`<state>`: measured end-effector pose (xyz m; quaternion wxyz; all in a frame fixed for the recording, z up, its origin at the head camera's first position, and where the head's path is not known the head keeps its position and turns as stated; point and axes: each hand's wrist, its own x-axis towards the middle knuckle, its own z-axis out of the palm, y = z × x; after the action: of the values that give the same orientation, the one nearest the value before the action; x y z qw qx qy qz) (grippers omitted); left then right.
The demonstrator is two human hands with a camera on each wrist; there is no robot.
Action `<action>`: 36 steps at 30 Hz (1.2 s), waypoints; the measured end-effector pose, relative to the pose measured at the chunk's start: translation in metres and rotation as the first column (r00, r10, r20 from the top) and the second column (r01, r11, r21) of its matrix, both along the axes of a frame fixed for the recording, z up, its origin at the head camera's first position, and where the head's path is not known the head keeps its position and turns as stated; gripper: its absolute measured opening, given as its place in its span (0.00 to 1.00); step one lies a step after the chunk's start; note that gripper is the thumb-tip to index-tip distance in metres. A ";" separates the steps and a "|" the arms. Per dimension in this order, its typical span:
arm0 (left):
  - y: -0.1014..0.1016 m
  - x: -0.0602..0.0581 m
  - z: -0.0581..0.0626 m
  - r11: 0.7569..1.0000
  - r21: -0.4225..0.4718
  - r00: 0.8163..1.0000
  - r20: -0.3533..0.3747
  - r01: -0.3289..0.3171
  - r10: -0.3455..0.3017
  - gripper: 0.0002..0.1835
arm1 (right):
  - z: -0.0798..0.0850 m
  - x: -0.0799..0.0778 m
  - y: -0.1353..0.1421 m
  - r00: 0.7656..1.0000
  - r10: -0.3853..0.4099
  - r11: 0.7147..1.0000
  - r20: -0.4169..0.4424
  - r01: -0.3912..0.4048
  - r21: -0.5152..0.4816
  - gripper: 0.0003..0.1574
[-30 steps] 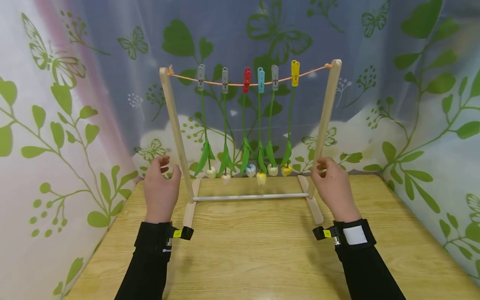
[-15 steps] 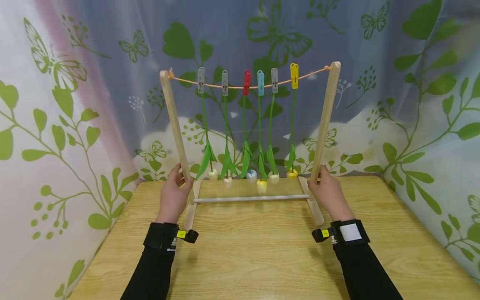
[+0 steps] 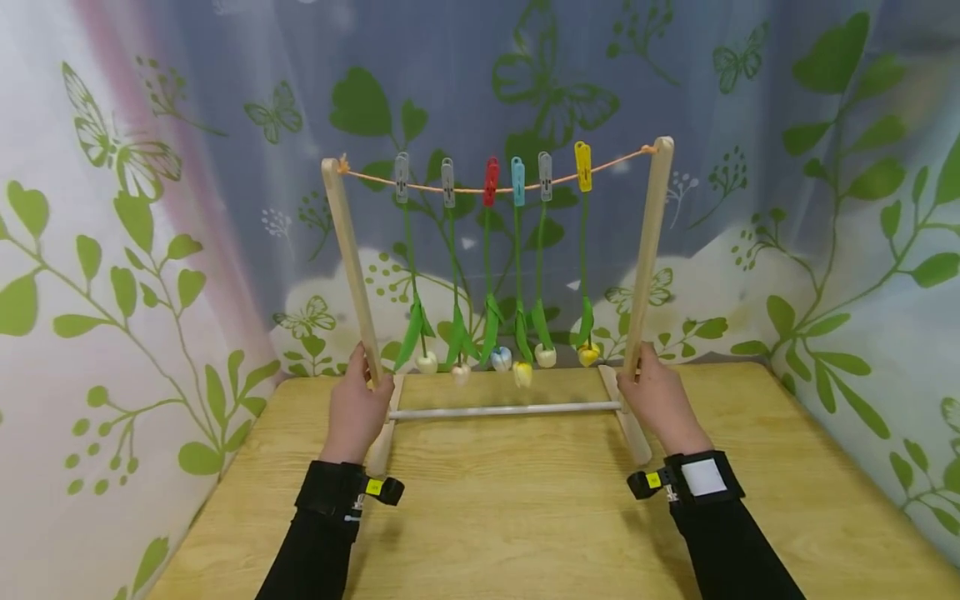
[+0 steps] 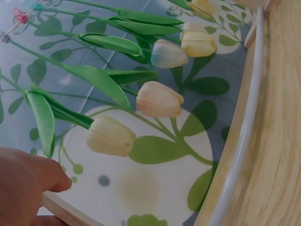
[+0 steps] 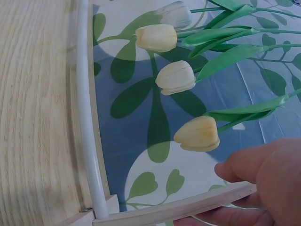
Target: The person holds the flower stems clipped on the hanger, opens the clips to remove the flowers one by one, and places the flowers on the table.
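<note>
A curtain [image 3: 457, 83] printed with green leaves and butterflies hangs behind a wood-grain table [image 3: 510, 517]. On the table, a rack [image 3: 649, 250] stands with its two posts [image 3: 349, 267] upright and a white rod [image 3: 506, 411] running left to right low between them; tulips [image 3: 522, 374] hang from it heads down. A second ago the left hand [image 3: 356, 408] was apart from its post; now it grips it, thumb and fingers curled round, as the right hand [image 3: 663, 400] does opposite. The rack is pale wood; grey, red, blue and yellow pegs [image 3: 491, 182] clip the green stems to a sagging orange cord [image 3: 467, 191].
</note>
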<state>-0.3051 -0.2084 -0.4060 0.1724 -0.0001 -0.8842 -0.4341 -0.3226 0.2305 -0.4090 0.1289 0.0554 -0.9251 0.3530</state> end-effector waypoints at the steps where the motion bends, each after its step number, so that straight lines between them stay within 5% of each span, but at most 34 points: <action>1: 0.000 0.000 -0.001 1.000 -0.016 1.000 -0.001 -0.004 0.004 0.40 | 0.001 0.001 0.000 1.000 0.005 1.000 -0.002 -0.005 0.003 0.34; 11: -0.005 -0.007 -0.005 0.992 -0.121 0.999 -0.003 0.035 -0.035 0.45 | 0.017 0.013 -0.001 0.999 0.008 0.992 -0.035 -0.003 0.129 0.21; 18: -0.011 -0.008 -0.006 0.998 -0.040 0.996 0.081 0.047 -0.044 0.45 | 0.032 0.024 -0.001 0.999 -0.004 0.989 0.045 -0.002 0.147 0.17; 24: -0.005 -0.003 0.000 0.999 0.015 0.999 0.020 -0.048 0.047 0.45 | 0.045 0.035 -0.001 0.988 0.014 0.985 0.151 -0.039 0.167 0.17; 36: -0.008 0.000 0.001 0.996 0.070 0.998 0.031 -0.063 0.061 0.45 | 0.064 0.055 -0.010 0.972 0.059 0.966 0.229 -0.114 0.232 0.13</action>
<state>-0.3049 -0.2166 -0.4046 0.1729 0.0395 -0.8703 -0.4596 -0.2678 0.2207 -0.3449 0.0021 0.0719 -0.9665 0.2463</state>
